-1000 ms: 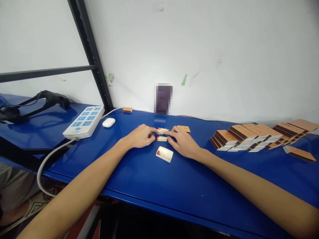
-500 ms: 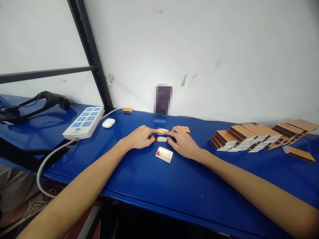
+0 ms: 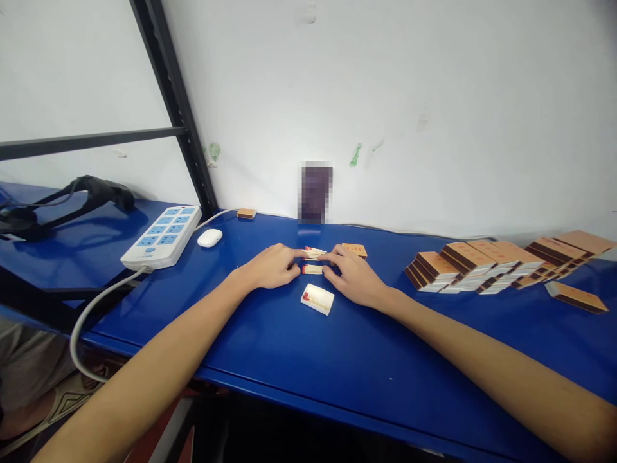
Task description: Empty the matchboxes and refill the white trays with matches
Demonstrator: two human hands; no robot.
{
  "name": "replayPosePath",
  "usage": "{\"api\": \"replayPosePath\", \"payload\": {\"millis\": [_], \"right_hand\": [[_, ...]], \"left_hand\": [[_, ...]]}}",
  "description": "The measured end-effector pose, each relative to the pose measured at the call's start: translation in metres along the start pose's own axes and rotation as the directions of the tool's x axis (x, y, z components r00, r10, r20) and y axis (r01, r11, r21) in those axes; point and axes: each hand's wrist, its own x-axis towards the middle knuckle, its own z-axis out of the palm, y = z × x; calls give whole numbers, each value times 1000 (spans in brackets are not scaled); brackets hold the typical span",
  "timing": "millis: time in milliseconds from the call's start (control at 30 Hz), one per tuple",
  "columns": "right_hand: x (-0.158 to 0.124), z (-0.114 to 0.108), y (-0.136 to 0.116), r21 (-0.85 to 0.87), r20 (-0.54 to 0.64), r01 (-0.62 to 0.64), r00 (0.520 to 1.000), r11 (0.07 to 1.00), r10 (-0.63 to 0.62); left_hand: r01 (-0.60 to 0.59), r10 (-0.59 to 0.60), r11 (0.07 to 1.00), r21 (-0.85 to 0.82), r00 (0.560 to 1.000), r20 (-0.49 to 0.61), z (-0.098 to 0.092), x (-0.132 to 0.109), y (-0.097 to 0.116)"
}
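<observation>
My left hand (image 3: 274,265) rests on the blue table (image 3: 308,360), index finger stretched to the red-headed end of a small pile of matches (image 3: 313,253). From the other side, my right hand (image 3: 354,273) touches the same pile with its index finger. On both hands the thumb stands apart from the index finger, and neither grips anything. Between the thumbs lies a neat row of matches (image 3: 312,269). Closer to me is a white matchbox tray (image 3: 324,297) with a few matches on it. An orange matchbox (image 3: 355,251) is partly hidden behind my right hand.
Stacked matchboxes (image 3: 475,263) stand at the right, with a single matchbox (image 3: 577,297) before them. At the left are a power strip (image 3: 164,236), a white earphone case (image 3: 210,238) and a black headset (image 3: 91,196). Another matchbox (image 3: 247,213) lies by the wall.
Both hands stay almost in place, fingers still at the match pile. No object has visibly moved.
</observation>
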Motion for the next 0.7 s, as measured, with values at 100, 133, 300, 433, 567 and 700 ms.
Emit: {"api": "replayPosePath", "payload": {"millis": [100,133,300,433,567,700], "right_hand": [[0,0,0,19,-7,10,1000,1000,-10],[0,0,0,25,-11,14,1000,1000,-13],[-1,0,1,25,-22,9,1000,1000,-9],[-1,-1,1,31,-8,17,1000,999,-16],[0,-2,-1,16,-10,17,1000,1000,-17],[0,-2,-2,29,-14,28,1000,999,-28]], "left_hand": [[2,-2,1000,-4,1000,-3,0,0,1],[5,-6,1000,-9,1000,-6,0,0,1],[27,-27,999,-33,1000,-11,-2,0,4],[25,-25,999,-30,1000,-9,-3,0,6],[16,-16,999,-28,1000,-12,-2,-1,6],[14,-14,999,-35,1000,-20,-2,-1,6]]}}
